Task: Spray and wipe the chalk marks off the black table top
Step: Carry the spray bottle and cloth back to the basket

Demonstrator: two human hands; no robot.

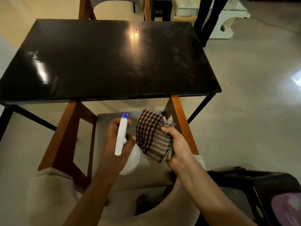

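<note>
A white spray bottle (121,136) is gripped by the left hand (114,141), nozzle pointed forward, seemingly ready for spraying. A checked cloth (151,136) is bunched in the right hand's (177,144) grasp for wiping. Both are held short of the black table top (97,62), where faint chalk marks (179,59) are smeared toward the right.

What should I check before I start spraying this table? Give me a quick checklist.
1. Spray bottle gripped in left hand: ok.
2. Nozzle aimed toward the table top: ok.
3. Checked cloth held in right hand: ok.
4. Chalk smears found, on the top's right half: ok.
5. Bottle over the table: not ok, it is above the chair seat, short of the near edge.
6. Liquid left in bottle: cannot tell.
</note>
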